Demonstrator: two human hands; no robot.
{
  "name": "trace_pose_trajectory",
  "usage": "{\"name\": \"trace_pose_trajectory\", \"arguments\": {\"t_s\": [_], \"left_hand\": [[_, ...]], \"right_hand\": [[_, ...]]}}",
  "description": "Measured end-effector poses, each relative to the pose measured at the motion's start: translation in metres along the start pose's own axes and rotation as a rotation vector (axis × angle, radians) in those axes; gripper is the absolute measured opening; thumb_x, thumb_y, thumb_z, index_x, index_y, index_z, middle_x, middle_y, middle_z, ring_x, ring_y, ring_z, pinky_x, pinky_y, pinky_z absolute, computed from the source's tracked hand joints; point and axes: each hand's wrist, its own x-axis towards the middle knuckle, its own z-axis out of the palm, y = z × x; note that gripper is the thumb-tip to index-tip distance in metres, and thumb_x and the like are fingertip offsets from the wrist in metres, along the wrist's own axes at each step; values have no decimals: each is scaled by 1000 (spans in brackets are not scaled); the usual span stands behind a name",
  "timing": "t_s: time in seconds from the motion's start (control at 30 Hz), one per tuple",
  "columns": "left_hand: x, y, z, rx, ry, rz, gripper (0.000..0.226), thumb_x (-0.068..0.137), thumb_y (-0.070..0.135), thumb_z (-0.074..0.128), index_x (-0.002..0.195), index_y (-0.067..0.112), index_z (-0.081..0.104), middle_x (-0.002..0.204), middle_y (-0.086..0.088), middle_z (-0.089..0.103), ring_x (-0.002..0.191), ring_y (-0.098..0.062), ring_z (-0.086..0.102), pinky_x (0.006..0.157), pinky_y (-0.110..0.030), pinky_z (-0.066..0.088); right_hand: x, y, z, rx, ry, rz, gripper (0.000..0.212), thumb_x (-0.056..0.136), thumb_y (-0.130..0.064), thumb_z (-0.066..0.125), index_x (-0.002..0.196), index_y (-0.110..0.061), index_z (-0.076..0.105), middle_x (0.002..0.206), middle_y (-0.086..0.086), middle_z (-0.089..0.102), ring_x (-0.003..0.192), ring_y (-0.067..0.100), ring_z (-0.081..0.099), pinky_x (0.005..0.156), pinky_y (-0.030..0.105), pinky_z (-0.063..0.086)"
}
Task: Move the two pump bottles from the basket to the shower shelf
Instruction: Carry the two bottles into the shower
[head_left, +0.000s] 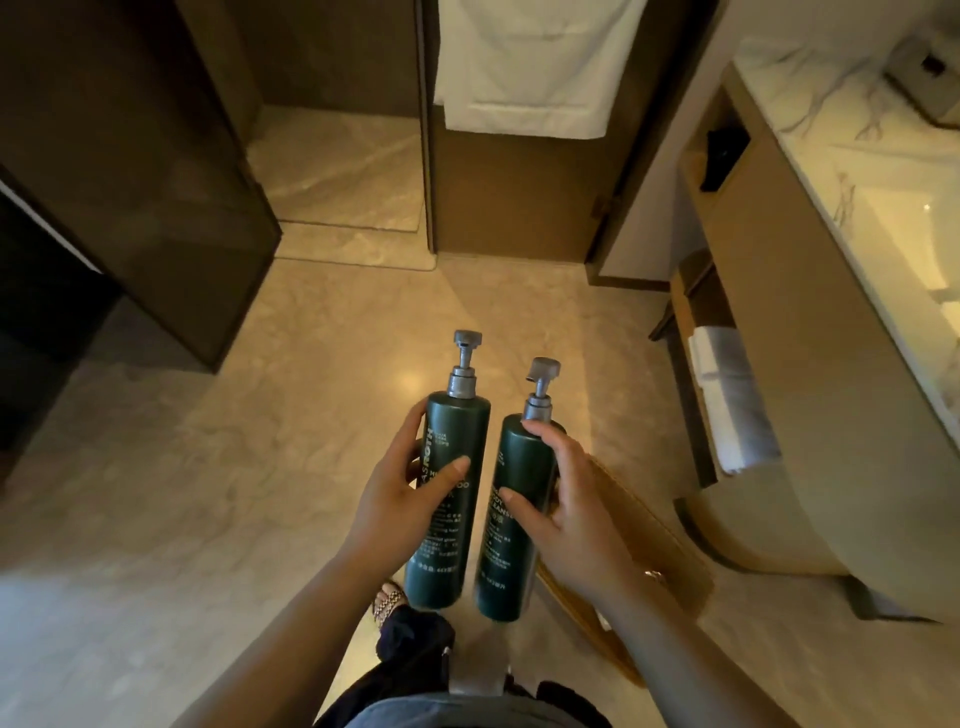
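Note:
Two dark green pump bottles with grey pump heads are held upright in front of me, side by side and slightly apart. My left hand (402, 491) grips the left pump bottle (457, 441) around its middle. My right hand (566, 499) grips the right pump bottle (519, 467) the same way. A woven brown basket (654, 540) lies on the floor below and to the right of my right hand, partly hidden by my arm. The shower shelf is not visible.
Marble floor (208, 493) stretches ahead to a shower area (337, 166) with a raised threshold. A dark glass panel (171, 197) stands at left. A white towel (530, 62) hangs ahead. A vanity with marble counter (841, 145) and folded towels (732, 395) runs along the right.

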Motion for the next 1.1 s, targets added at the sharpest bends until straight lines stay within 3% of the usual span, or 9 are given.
{"name": "trace_pose_trajectory", "arguments": {"t_s": [0.13, 0.23, 0.37, 0.53, 0.7, 0.8, 0.87, 1.03, 1.1], "left_hand": [[26, 0, -58, -19, 104, -18, 64, 75, 46, 64, 126, 64, 31, 105, 23, 66, 99, 2, 62, 81, -30, 51], [44, -8, -97, -18, 178, -23, 66, 81, 33, 66, 131, 57, 32, 107, 18, 66, 102, -3, 62, 90, -43, 50], [68, -15, -132, -24, 263, -59, 66, 82, 32, 64, 114, 76, 27, 95, 41, 60, 93, 15, 57, 78, -28, 45], [101, -16, -153, -50, 316, -108, 66, 83, 32, 64, 123, 69, 27, 102, 27, 62, 93, 16, 57, 74, -19, 43], [160, -6, -164, -67, 326, -94, 65, 84, 29, 64, 137, 47, 31, 114, 17, 62, 102, 1, 60, 88, -34, 50], [209, 7, -170, -92, 337, -83, 61, 83, 27, 65, 129, 54, 36, 118, 13, 63, 106, -4, 61, 93, -39, 48], [246, 14, -174, -96, 329, -75, 61, 82, 27, 66, 121, 62, 35, 115, 19, 62, 104, 1, 60, 92, -33, 48], [326, 36, -187, -100, 298, -49, 66, 82, 25, 68, 126, 59, 33, 108, 35, 58, 103, 13, 55, 74, -5, 44], [349, 41, -192, -130, 335, -37, 65, 81, 24, 68, 120, 64, 35, 110, 31, 60, 104, 10, 57, 74, -5, 44]], "right_hand": [[58, -23, 42, -7, -80, -38, 64, 86, -22, 63, 123, -62, 30, 131, -26, 33, 118, -16, 38, 91, 16, 41], [99, -37, 73, -27, -138, -59, 66, 86, -20, 63, 122, -63, 29, 130, -25, 33, 118, -18, 37, 91, 11, 38], [143, -46, 100, -28, -197, -79, 67, 85, -19, 64, 122, -63, 29, 128, -34, 30, 115, -23, 34, 83, -3, 34], [190, -45, 112, 11, -226, -52, 67, 84, -16, 65, 123, -61, 32, 128, -33, 31, 111, -23, 37, 78, -4, 35], [253, -43, 112, 24, -233, -41, 67, 84, -14, 66, 121, -59, 35, 132, -14, 38, 111, -20, 40, 79, -1, 38], [304, -45, 105, 0, -218, -50, 68, 83, -16, 67, 119, -62, 33, 133, -15, 38, 110, -24, 37, 80, -2, 37], [341, -49, 97, 12, -200, -62, 68, 83, -16, 67, 118, -64, 33, 133, -17, 37, 111, -22, 38, 83, 4, 42], [425, -61, 76, 70, -140, -74, 70, 82, -15, 68, 117, -65, 33, 135, -12, 39, 120, 7, 45, 92, 31, 51], [452, -65, 76, 60, -156, -92, 71, 82, -14, 68, 116, -65, 33, 135, -11, 40, 121, 5, 44, 97, 36, 49]]}}
